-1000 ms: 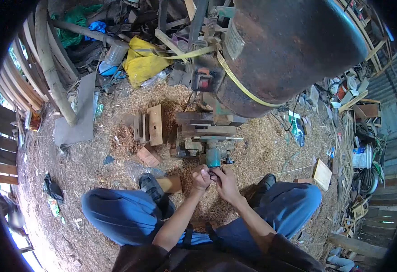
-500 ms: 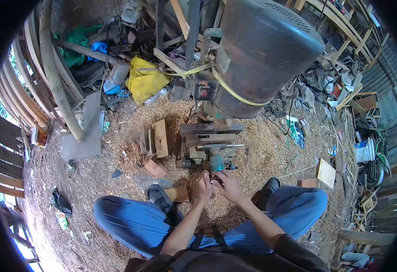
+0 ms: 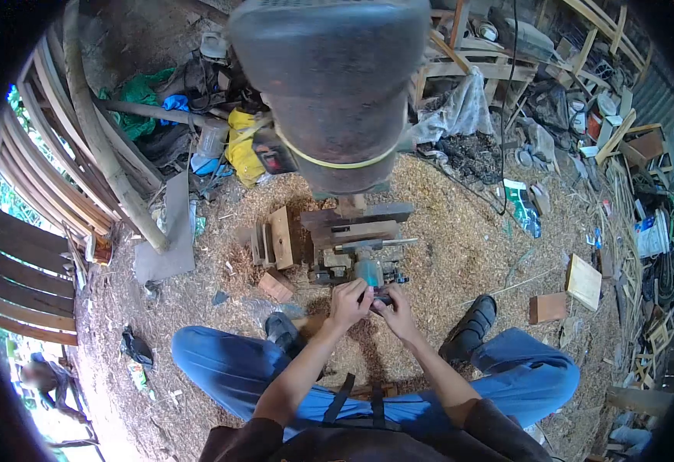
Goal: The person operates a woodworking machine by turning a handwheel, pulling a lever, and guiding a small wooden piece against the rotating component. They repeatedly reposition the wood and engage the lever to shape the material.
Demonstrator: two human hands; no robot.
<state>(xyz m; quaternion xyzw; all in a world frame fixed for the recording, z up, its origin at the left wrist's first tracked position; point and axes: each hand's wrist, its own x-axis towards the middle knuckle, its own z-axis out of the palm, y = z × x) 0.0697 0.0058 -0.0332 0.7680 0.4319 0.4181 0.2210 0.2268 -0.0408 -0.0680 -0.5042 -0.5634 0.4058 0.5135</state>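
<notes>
My left hand (image 3: 349, 305) and my right hand (image 3: 394, 309) are close together between my knees, fingers curled at the near end of a vise-like fixture with a green part (image 3: 367, 272). A small dark piece shows between the fingers; whether it is a handle or a loose part is unclear. Wooden jaws (image 3: 364, 232) with a slot lie across the fixture. Above them hangs a large dark machine housing (image 3: 333, 100) with a yellow band round it.
Wood blocks (image 3: 280, 237) lie left of the fixture, and more blocks (image 3: 547, 308) lie at the right. Wood shavings cover the ground. A long pole (image 3: 110, 146) leans at the left. Another person (image 3: 56, 385) is beyond the slatted wall at the lower left.
The view has shifted, so the machine housing appears further left. My hands have moved slightly nearer the green part, and my right hand's fingers are more curled.
</notes>
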